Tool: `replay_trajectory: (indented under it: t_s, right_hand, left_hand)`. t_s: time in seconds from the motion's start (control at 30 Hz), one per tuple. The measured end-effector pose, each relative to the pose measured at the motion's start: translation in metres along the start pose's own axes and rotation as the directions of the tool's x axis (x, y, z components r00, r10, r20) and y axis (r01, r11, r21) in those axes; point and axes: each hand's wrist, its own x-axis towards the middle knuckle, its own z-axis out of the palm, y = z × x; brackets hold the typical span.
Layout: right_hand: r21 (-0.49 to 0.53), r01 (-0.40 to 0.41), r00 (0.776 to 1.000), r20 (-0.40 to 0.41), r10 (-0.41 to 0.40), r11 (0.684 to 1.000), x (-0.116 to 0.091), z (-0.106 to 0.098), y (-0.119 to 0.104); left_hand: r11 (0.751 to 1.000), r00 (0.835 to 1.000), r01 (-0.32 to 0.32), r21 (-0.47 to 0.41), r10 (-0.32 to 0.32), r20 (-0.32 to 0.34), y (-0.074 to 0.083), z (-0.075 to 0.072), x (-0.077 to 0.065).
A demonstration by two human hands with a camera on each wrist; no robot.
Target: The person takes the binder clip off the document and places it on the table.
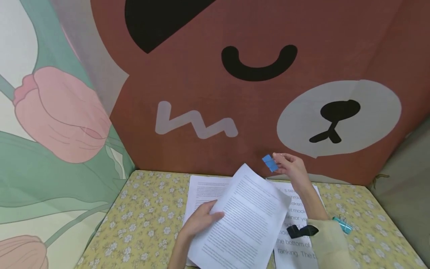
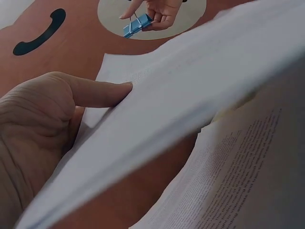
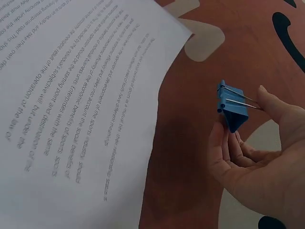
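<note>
A stack of printed paper sheets [image 1: 245, 216] is gripped at its left edge by my left hand [image 1: 201, 220], thumb on top. The sheets are tilted up off the table in the head view. My right hand [image 1: 293, 172] pinches a blue binder clip [image 1: 270, 163] by its wire handles, up beyond the sheets' top right corner and apart from them. In the right wrist view the binder clip [image 3: 232, 107] shows its silver handles between thumb and fingers. The left wrist view shows my thumb [image 2: 102, 93] pressed on the paper; the fingers beneath are mostly hidden.
Another printed sheet [image 1: 209, 186] lies behind the held stack. To the right, large-print pages [image 1: 292, 250] lie partly under my right forearm. A teal binder clip [image 1: 342, 225] rests on the yellow flowered tablecloth [image 1: 137, 220]. A brown printed curtain [image 1: 201, 157] stands behind the table.
</note>
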Motion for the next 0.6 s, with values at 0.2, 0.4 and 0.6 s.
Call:
replay_trajectory:
  t_s: [0.2, 0.4, 0.6]
  right_hand:
    - [-0.011, -0.004, 1.0, 0.015, 0.004, 1.0, -0.005, 0.007, -0.007]
    - [0.028, 0.008, 0.998, 0.068, -0.009, 1.0, -0.008, 0.021, -0.015]
    - [0.021, 0.024, 0.987, 0.159, -0.027, 0.999, -0.009, 0.045, -0.018]
  left_hand:
    - [0.999, 0.993, -0.027, 0.044, 0.032, -0.114, 0.002, -0.014, -0.013]
    - [0.999, 0.972, -0.022, 0.05, 0.033, -0.234, 0.006, -0.038, -0.031]
    - [1.0, 0.939, 0.002, -0.002, -0.003, -0.345, 0.015, -0.07, -0.056]
